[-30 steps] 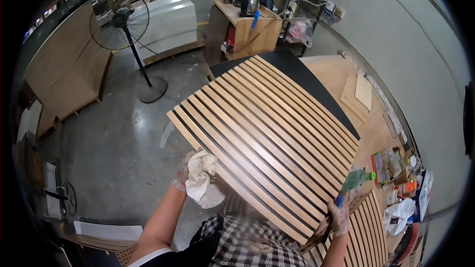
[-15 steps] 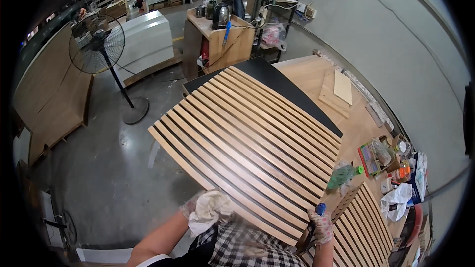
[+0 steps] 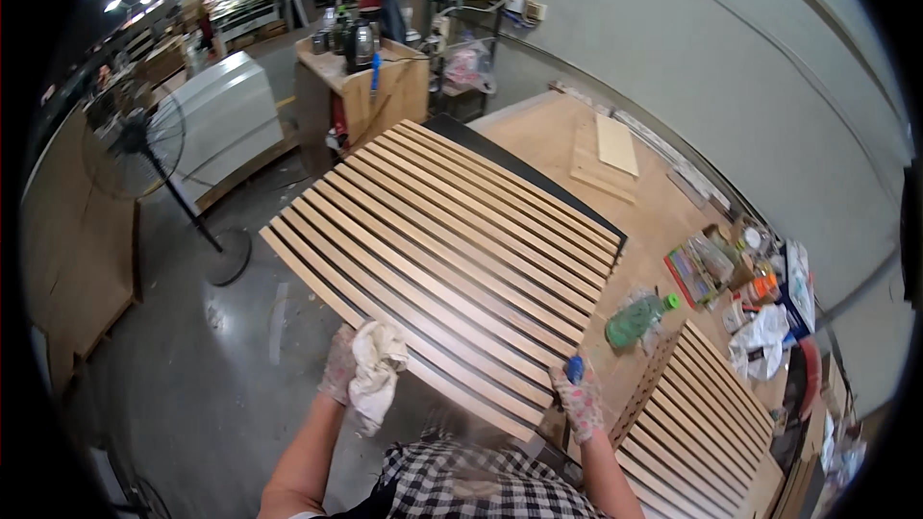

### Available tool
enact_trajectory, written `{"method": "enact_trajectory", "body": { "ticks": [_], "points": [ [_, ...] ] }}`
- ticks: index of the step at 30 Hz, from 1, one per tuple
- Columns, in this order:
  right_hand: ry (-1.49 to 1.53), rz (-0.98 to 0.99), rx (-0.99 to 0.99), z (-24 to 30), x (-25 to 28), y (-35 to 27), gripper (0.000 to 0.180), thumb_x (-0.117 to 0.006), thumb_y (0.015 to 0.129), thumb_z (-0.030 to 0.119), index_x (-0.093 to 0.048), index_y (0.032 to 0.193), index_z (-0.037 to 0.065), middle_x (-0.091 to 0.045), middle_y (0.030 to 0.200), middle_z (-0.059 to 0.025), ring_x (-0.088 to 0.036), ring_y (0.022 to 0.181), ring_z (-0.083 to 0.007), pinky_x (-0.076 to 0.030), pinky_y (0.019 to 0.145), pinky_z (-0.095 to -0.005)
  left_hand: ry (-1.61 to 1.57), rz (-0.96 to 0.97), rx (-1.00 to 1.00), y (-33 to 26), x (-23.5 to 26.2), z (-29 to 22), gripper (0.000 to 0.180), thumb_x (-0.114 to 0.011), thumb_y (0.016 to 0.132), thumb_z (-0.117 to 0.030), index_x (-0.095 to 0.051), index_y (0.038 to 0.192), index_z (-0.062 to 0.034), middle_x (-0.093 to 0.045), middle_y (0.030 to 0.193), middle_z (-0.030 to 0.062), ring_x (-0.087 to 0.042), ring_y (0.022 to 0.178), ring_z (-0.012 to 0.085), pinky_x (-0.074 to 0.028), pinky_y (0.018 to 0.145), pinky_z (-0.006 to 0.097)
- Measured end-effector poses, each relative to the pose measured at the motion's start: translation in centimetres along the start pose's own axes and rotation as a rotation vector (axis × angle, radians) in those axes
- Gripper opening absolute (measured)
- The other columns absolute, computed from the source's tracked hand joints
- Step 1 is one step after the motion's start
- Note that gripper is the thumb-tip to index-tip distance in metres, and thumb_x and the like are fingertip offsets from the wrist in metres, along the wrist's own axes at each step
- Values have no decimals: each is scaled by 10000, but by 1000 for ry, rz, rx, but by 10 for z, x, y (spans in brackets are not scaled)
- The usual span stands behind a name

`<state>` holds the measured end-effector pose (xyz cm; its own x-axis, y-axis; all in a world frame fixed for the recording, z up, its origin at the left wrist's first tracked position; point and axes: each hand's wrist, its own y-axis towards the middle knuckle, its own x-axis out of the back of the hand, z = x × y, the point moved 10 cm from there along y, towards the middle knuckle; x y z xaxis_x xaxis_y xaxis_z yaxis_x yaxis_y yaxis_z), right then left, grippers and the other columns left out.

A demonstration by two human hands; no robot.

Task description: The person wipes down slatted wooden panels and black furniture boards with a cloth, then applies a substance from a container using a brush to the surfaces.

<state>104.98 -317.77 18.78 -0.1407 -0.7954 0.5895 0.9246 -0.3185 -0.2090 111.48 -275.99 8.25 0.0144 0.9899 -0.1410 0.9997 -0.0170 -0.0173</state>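
A light wooden slatted panel (image 3: pixel 437 274) with dark gaps lies in front of me, overlapping a black board (image 3: pixel 538 176). My left hand (image 3: pixel 338 365), in a pale patterned glove, is closed on a whitish cloth (image 3: pixel 378 375) at the panel's near left edge; the cloth hangs down from it. At the near right corner my right hand (image 3: pixel 581 406), gloved alike, is closed round something with a blue end (image 3: pixel 574 369). The rest of that object is hidden by the hand, so its kind cannot be told.
Right of the panel lie a green plastic bottle (image 3: pixel 631 321), a second slatted panel (image 3: pixel 697 413) and a white plastic bag (image 3: pixel 760 341) among clutter. A standing fan (image 3: pixel 139 135) is at the left. A wooden cabinet (image 3: pixel 389 91) carrying a kettle (image 3: pixel 361 46) stands beyond.
My view has shifted. The left hand has moved out to the panel's edge, and the cloth now hangs lower beside it. The panel now covers the black board's left part. The right hand keeps its grip.
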Motion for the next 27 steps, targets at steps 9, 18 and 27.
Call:
{"method": "enact_trajectory", "body": {
  "ticks": [9, 18, 27],
  "points": [
    [-148, -75, 30, -12, -9, 27, 804, -625, 827, 524, -379, 1402, 19, -602, 1167, -282, -590, 1100, -397, -468, 927, -438, 617, 59, 16, 68, 18, -40, 278, -611, 858, -263, -680, 985, -25, -696, 926, 168, -673, 810, 227, -522, 698, 363],
    [-236, -123, 189, 35, 6, 24, 547, -624, 856, 420, -456, 1187, 19, -657, 934, -262, -630, 886, -456, -504, 738, -492, 696, 272, -15, 103, 9, -42, 275, -587, 892, -220, -642, 1083, -31, -675, 918, 151, -642, 842, 200, -510, 722, 320],
    [-264, -108, 131, 22, 2, 38, 562, -639, 844, 474, -495, 1142, 19, -655, 918, -262, -636, 892, -445, -507, 769, -499, 863, 241, -182, 101, -3, -60, 370, -550, 948, -306, -650, 983, 48, -687, 849, 97, -594, 770, 129, -505, 684, 312]
  ]
}}
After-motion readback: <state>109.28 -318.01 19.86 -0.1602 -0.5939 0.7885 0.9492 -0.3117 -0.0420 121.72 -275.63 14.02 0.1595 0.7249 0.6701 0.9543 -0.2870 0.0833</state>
